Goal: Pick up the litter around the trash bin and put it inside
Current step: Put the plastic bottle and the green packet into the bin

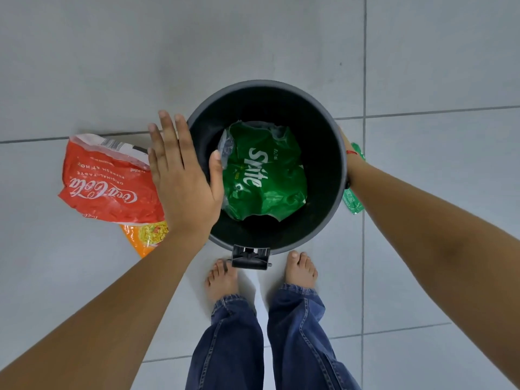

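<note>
A round dark trash bin (334, 142) stands open on the tiled floor, with a crumpled green Sprite wrapper (264, 175) lying inside it. My left hand (183, 175) hovers flat and empty over the bin's left rim, fingers spread. Left of the bin a red Coca-Cola wrapper (107, 187) lies on the floor, and an orange noodle packet (146, 237) sticks out from under it. My right hand (350, 157) reaches down behind the bin's right side and is mostly hidden. A small green wrapper (353, 202) lies on the floor there, under my right wrist.
My bare feet (222, 277) stand just in front of the bin, either side of its black pedal (250, 257). Grey floor tiles (112, 66) stretch all around.
</note>
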Demonstrator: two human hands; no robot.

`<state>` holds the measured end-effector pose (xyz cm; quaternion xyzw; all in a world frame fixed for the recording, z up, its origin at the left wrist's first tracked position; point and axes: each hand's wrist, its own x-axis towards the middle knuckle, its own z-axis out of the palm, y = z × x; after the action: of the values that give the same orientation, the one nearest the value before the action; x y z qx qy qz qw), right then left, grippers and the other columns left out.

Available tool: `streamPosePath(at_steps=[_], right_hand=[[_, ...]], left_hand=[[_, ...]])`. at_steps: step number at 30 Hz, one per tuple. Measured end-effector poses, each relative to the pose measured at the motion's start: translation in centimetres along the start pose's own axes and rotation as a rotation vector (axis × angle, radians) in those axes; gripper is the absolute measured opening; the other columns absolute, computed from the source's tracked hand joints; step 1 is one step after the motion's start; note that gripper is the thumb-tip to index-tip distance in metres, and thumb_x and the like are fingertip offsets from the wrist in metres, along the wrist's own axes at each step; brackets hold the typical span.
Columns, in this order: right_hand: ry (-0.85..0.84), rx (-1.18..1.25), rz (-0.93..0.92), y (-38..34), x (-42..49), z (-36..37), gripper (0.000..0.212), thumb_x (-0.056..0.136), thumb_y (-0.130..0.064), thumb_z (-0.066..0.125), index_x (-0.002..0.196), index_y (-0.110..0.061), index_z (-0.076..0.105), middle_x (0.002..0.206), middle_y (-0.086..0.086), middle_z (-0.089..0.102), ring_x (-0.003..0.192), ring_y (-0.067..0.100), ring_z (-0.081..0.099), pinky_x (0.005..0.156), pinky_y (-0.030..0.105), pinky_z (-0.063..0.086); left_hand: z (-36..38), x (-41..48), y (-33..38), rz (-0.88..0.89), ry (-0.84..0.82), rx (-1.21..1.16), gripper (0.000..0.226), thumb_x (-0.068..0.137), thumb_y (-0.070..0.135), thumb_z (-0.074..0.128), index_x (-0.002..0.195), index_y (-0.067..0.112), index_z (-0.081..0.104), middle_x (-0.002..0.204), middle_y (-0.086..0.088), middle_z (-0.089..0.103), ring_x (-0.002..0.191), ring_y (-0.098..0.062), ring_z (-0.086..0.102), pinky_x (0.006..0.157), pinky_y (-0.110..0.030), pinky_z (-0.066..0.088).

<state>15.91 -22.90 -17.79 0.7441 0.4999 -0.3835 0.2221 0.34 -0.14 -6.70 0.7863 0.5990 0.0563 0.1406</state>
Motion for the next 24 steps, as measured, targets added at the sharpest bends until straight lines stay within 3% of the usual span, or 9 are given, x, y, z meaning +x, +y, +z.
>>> streamPosePath(at_steps=[3,6,9,11,15,17,21,23,24], right_hand=[[0.102,-0.011,-0.052,-0.3,-0.8,-3.0,0.044,0.099,-0.015,0.03,0.14,-0.003,0.023,0.142,0.018,0.034,0.131,0.026,0.036,0.109,0.039,0.03],[0.557,0.109,0.069,2.8,4.2,-17.5,0.037,0.092,-0.017,0.037,0.112,0.01,0.051,0.099,0.027,0.054,0.106,0.033,0.045,0.078,0.045,0.032],[0.518,0.39,0.445,4.1,5.5,-22.0,0.051,0.088,-0.045,0.055,0.114,-0.001,0.052,0.113,0.02,0.057,0.103,0.035,0.054,0.081,0.042,0.044],[0.699,0.684,0.59,3.3,3.3,-23.0,0.059,0.083,-0.057,0.057,0.109,-0.004,0.054,0.108,0.013,0.061,0.088,0.024,0.054,0.073,0.037,0.047],[1.151,1.059,0.295,-2.2,-1.1,-24.9,0.053,0.077,-0.057,0.062,0.097,-0.008,0.055,0.08,-0.004,0.061,0.065,0.001,0.054,0.061,0.018,0.049],[1.029,1.018,0.183,-6.3,-2.4,-24.1,0.049,0.077,-0.059,0.062,0.097,-0.014,0.054,0.081,-0.007,0.06,0.068,0.001,0.057,0.06,0.015,0.047],[0.609,0.666,0.123,-10.6,-2.6,-20.3,0.06,0.087,-0.058,0.053,0.126,-0.013,0.046,0.115,0.007,0.059,0.103,0.024,0.056,0.078,0.038,0.051],[0.626,0.61,0.13,-9.9,-2.2,-20.1,0.06,0.091,-0.052,0.051,0.132,-0.009,0.044,0.12,0.011,0.057,0.108,0.027,0.053,0.083,0.04,0.05],[0.747,0.631,0.092,-9.4,-2.3,-20.3,0.054,0.092,-0.046,0.053,0.128,-0.007,0.049,0.115,0.013,0.06,0.104,0.028,0.054,0.081,0.039,0.05]], left_hand=[[0.0,0.0,0.1,0.003,-0.002,0.009,0.067,0.101,0.045,0.025,0.152,0.003,0.015,0.16,-0.02,0.015,0.149,-0.038,0.012,0.121,-0.044,0.012],[-0.1,0.0,0.2,-0.007,-0.01,0.014,0.066,0.101,0.045,0.025,0.152,0.004,0.015,0.16,-0.02,0.014,0.149,-0.038,0.012,0.121,-0.046,0.013],[-0.3,0.0,0.2,-0.014,-0.026,0.012,0.066,0.101,0.044,0.027,0.153,0.005,0.014,0.161,-0.019,0.013,0.149,-0.037,0.01,0.121,-0.046,0.012],[-0.3,0.0,0.3,-0.018,-0.037,0.006,0.066,0.101,0.044,0.027,0.153,0.005,0.013,0.161,-0.018,0.012,0.15,-0.036,0.01,0.122,-0.046,0.012],[-0.4,0.0,0.3,-0.026,-0.045,0.003,0.066,0.101,0.044,0.024,0.153,0.005,0.013,0.162,-0.017,0.012,0.15,-0.034,0.01,0.122,-0.045,0.015],[-0.5,0.0,0.3,-0.024,-0.044,-0.004,0.066,0.101,0.044,0.023,0.153,0.004,0.013,0.161,-0.018,0.013,0.15,-0.034,0.011,0.122,-0.045,0.017],[-0.5,0.0,0.4,-0.029,-0.041,-0.013,0.064,0.102,0.042,0.023,0.153,0.004,0.013,0.161,-0.017,0.013,0.15,-0.034,0.011,0.122,-0.046,0.019],[-0.5,-0.1,0.4,-0.027,-0.04,-0.013,0.064,0.102,0.041,0.024,0.152,0.003,0.014,0.161,-0.018,0.014,0.15,-0.035,0.012,0.122,-0.045,0.018],[-0.5,-0.1,0.3,-0.021,-0.038,-0.013,0.064,0.102,0.041,0.024,0.152,0.003,0.015,0.161,-0.019,0.015,0.149,-0.035,0.012,0.122,-0.045,0.018]])
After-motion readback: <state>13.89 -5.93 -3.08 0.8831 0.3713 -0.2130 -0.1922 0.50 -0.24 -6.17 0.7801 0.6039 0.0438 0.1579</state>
